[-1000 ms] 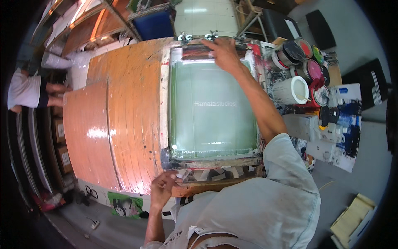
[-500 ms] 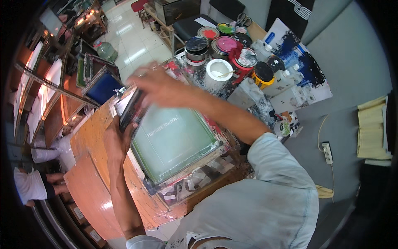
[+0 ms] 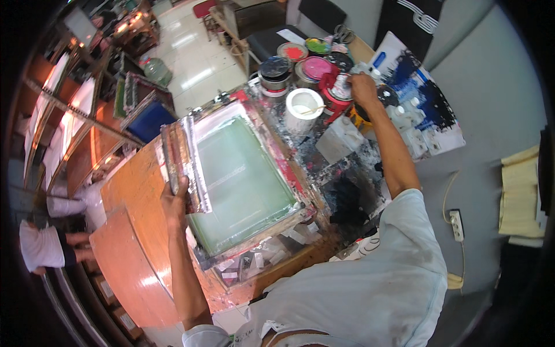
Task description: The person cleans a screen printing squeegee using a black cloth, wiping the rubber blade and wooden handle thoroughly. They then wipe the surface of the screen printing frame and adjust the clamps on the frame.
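Observation:
My left hand (image 3: 173, 199) grips a long, stained squeegee (image 3: 180, 150) by its near end and holds it upright-lengthwise over the left side of a screen-printing frame (image 3: 298, 211). Pale green mesh (image 3: 243, 179) with faint lettering fills the frame. My right hand (image 3: 364, 91) is stretched out to the far right, its fingers bent down at the top of a red can (image 3: 335, 104). A whitish thing covers that can's top and a red cloth (image 3: 328, 80) hangs on its side. What the right fingers hold is hidden.
A white tub (image 3: 303, 118) with a stick across it stands right of the frame. Several ink cans (image 3: 276, 72) crowd behind it, with white jugs (image 3: 341, 139) alongside. The frame lies on an orange-brown wooden table (image 3: 127, 231). A person (image 3: 43, 246) is at the far left.
My right hand has moved from above the squeegee across to the red can. The squeegee, kept in my left hand, has turned so its broad side shows.

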`<state>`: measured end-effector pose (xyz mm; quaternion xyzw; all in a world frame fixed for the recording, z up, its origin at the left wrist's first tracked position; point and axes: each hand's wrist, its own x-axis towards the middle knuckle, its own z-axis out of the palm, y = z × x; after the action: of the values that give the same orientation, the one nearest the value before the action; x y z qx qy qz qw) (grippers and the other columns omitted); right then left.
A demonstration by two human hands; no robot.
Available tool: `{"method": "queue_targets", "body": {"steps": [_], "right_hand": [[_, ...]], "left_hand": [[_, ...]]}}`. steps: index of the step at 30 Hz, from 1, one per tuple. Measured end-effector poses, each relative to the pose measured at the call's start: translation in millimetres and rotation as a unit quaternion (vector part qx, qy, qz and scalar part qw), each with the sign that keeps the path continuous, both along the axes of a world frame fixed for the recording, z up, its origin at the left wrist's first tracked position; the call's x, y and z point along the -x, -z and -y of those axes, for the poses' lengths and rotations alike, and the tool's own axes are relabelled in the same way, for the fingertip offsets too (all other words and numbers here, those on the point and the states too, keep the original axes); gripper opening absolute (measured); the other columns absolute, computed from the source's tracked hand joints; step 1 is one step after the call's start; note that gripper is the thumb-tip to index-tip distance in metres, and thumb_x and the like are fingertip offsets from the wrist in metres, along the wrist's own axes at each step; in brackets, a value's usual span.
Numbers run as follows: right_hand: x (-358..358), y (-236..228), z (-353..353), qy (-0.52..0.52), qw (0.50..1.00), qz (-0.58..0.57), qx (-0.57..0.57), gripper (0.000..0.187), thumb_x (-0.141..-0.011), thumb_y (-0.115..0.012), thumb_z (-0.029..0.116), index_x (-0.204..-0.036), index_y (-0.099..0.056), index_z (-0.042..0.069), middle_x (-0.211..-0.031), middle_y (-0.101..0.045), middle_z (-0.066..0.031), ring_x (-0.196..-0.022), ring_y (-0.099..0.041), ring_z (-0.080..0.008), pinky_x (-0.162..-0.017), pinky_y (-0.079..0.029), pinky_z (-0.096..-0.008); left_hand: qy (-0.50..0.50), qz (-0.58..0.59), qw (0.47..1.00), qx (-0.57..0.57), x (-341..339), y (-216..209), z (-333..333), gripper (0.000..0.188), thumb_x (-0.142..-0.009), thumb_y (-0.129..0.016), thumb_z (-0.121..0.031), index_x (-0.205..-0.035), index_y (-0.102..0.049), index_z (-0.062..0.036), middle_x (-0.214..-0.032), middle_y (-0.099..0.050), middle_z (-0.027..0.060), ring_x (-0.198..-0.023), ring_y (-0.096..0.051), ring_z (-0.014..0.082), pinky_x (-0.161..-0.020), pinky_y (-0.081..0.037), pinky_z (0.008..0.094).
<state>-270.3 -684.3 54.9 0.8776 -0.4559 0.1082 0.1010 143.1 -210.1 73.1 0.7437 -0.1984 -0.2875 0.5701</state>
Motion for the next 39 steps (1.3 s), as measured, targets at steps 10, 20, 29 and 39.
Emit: {"method": "queue_targets", "body": {"steps": [10,20,29,39], "right_hand": [[-89.1,-79.5,-148.1,-0.119,0.822,0.502,-0.242,0.029,-0.087,-0.067,0.003,-0.115,-0.072,0.005,-0.104,-0.074,-0.0062,-0.086,-0.069,-0.0156,-0.081,-0.055,-0.0305],[-323.9,-17.2,-309.7,-0.167,0.602,0.575,-0.528,0.020,-0.091,-0.067,0.005,-0.109,-0.071,-0.001,-0.099,-0.072,-0.0072,-0.084,-0.066,-0.0129,-0.076,-0.052,-0.0267],[-364.9,-31.9,-350.9,-0.096,0.455,0.604,-0.648,0.017,-0.081,-0.072,0.000,-0.098,-0.072,-0.002,-0.091,-0.072,-0.0079,-0.077,-0.065,-0.0141,-0.070,-0.051,-0.0262],[-433.0,8.1,-371.1,-0.028,0.540,0.518,-0.663,0.015,-0.077,-0.077,0.011,-0.078,-0.066,0.001,-0.076,-0.064,-0.0058,-0.068,-0.060,-0.0155,-0.064,-0.053,-0.0307]], "left_hand": [[-0.081,-0.100,0.988,0.085,39.3,8.8,-23.4,0.034,-0.096,-0.071,-0.031,-0.101,-0.064,0.0016,-0.081,-0.062,0.0017,-0.069,-0.052,0.0084,-0.061,-0.044,0.0265],[-0.116,-0.029,0.991,0.052,79.3,-2.9,-60.5,0.036,-0.096,-0.070,-0.031,-0.100,-0.062,0.0048,-0.085,-0.065,0.0067,-0.076,-0.054,0.0123,-0.068,-0.047,0.0300],[-0.126,0.090,0.988,-0.019,75.0,-3.8,-90.6,0.039,-0.097,-0.067,-0.031,-0.105,-0.062,0.0077,-0.092,-0.066,0.0138,-0.084,-0.057,0.0166,-0.077,-0.048,0.0324],[-0.232,0.141,0.961,-0.057,58.7,26.1,-84.0,0.044,-0.098,-0.066,-0.035,-0.098,-0.060,0.0091,-0.083,-0.062,0.0153,-0.078,-0.057,0.0197,-0.072,-0.048,0.0367]]}}
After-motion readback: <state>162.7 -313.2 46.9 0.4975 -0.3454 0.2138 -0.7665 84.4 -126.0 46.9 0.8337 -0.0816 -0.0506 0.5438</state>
